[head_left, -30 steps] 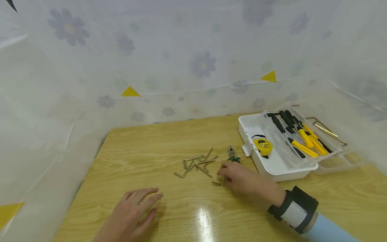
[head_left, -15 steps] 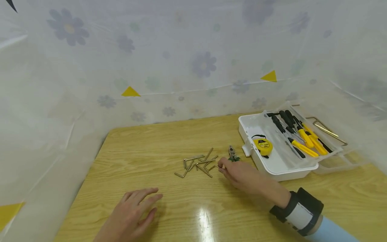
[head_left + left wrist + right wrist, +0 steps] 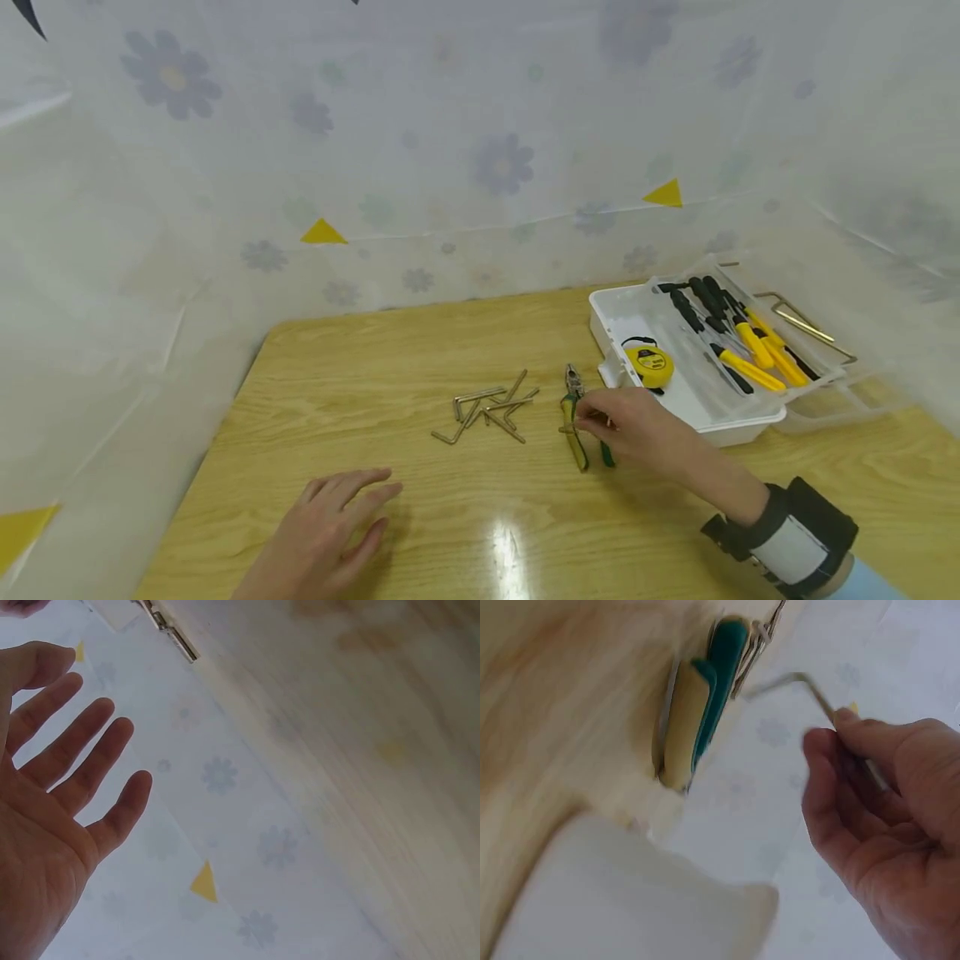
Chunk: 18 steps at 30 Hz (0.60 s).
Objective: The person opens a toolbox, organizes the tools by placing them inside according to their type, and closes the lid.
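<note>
My right hand [image 3: 633, 429] pinches an L-shaped hex key [image 3: 819, 699] between thumb and fingertips. It is above the table, over a pair of pliers [image 3: 572, 437] with green and yellowish handles, and partly covers them. In the right wrist view the key's bent end points away from the fingers, apart from the pliers. Several brass-coloured hex keys [image 3: 480, 393] lie in a loose, crossing pile left of the pliers. My left hand [image 3: 318, 529] is near the table's front left, holding nothing. Its fingers are spread and slightly bent, as the left wrist view also shows.
An open white toolbox [image 3: 632, 315] stands at the right, behind my right forearm. In it are a yellow tape measure [image 3: 649, 365] and a clear tray with several black and yellow screwdrivers [image 3: 752, 372]. Larger hex keys [image 3: 808, 325] lie beyond the tray. Flowered sheeting encloses the table's back.
My right hand has picked up the hex key from right of the pile and moved it rightward over the pliers, whose handles now show more. My left hand has stayed put.
</note>
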{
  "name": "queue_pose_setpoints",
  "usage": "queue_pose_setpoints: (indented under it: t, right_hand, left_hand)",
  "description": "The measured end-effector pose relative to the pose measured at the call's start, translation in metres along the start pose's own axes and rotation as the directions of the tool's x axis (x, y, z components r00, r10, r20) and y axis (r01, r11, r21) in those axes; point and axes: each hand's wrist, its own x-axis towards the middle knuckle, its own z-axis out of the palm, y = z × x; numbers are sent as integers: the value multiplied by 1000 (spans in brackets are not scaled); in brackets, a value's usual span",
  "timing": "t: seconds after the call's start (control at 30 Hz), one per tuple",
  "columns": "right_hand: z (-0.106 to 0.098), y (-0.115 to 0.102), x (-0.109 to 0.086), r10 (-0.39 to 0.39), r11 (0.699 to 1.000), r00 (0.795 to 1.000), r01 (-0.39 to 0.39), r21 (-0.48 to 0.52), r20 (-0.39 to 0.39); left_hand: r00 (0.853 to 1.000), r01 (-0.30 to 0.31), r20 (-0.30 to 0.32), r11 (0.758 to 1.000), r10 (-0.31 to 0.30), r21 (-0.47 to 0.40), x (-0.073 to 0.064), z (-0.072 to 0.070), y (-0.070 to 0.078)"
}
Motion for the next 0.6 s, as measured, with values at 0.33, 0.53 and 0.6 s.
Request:
queue_pose_setpoints:
  t: [0.33,0.53,0.6]
  right_hand:
    - [-66,17,-33,-20,998,936,-1,-60,-353]
    - [-111,43,-64,66,981,853,-151,-124,-518]
    - [-124,51,-74,116,959,830,-238,-157,-546]
  left_hand:
    - [996,-32,78,998,35,-46,10,11,4]
    - [987,-65,145,995,75,-73,26,15,13]
    - [983,-89,154,992,102,-94,35,17,18]
